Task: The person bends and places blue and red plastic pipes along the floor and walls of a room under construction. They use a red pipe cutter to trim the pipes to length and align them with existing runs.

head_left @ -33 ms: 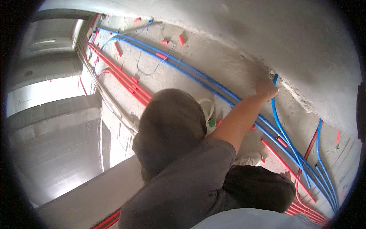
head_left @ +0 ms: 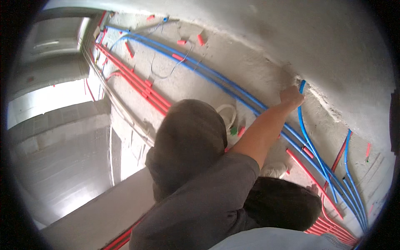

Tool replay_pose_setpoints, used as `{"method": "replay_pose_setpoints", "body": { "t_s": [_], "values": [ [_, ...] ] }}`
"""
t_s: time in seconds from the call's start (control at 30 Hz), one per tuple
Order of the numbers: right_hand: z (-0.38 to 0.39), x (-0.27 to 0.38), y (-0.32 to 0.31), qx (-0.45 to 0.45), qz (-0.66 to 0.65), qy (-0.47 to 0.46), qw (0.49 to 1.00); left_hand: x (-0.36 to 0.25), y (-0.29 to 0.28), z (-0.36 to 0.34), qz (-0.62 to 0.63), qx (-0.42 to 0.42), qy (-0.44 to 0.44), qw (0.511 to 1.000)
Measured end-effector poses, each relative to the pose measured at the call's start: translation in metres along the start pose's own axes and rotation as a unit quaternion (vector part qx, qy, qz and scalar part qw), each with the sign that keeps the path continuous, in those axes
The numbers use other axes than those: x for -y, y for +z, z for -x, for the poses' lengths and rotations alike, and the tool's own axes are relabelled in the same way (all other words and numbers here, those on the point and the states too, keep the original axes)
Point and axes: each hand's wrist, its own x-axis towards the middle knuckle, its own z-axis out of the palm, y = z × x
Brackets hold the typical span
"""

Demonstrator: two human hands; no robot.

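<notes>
My left hand point(head_left: 291, 96) is closed around a blue pipe point(head_left: 305, 131) close to the foot of the wall. The pipe's upper end enters a rough gap there; below my fist it curves down across other blue pipes point(head_left: 225, 88). My bare left forearm stretches over these floor pipes. Only a few fingertips of my right hand point(head_left: 312, 189) show past my dark-clothed knee, close to a loose red pipe point(head_left: 306, 173). Its other fingers are hidden, so its grip cannot be made out.
Red pipes point(head_left: 137, 85) run along the concrete floor at left, and more red pipes point(head_left: 329, 231) lie at lower right. Short red pipe pieces point(head_left: 200, 40) and a thin grey wire point(head_left: 166, 78) are scattered about. A concrete wall point(head_left: 325, 46) rises along the upper right.
</notes>
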Motion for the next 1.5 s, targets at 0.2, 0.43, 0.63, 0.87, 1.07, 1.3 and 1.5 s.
{"method": "replay_pose_setpoints", "body": {
  "t_s": [0.2,0.43,0.63,0.87,1.07,1.3,1.5],
  "values": [
    [0.095,0.219,-0.102,0.134,0.126,-0.043,0.982,0.079,0.009,0.069,0.051,0.100,-0.008,0.994],
    [0.233,0.378,-0.183,0.165,0.127,0.161,0.965,0.168,-0.206,0.237,-0.039,0.080,0.090,0.992],
    [0.313,0.574,-0.146,0.209,0.224,0.113,0.945,0.308,-0.492,0.395,0.311,-0.082,-0.306,0.896],
    [0.326,0.763,-0.012,0.292,0.208,0.019,0.933,0.558,-0.615,0.557,0.351,-0.197,-0.470,0.785],
    [0.349,0.873,0.104,0.353,0.262,0.075,0.895,0.679,-0.561,0.681,0.173,-0.225,-0.503,0.816],
    [0.318,1.042,0.312,0.407,0.471,-0.063,0.780,0.581,-0.604,0.679,0.287,-0.048,-0.377,0.879],
    [0.374,1.325,0.517,0.398,0.276,-0.255,0.837,0.544,-0.734,0.600,0.496,-0.108,-0.453,0.733]
  ]
}}
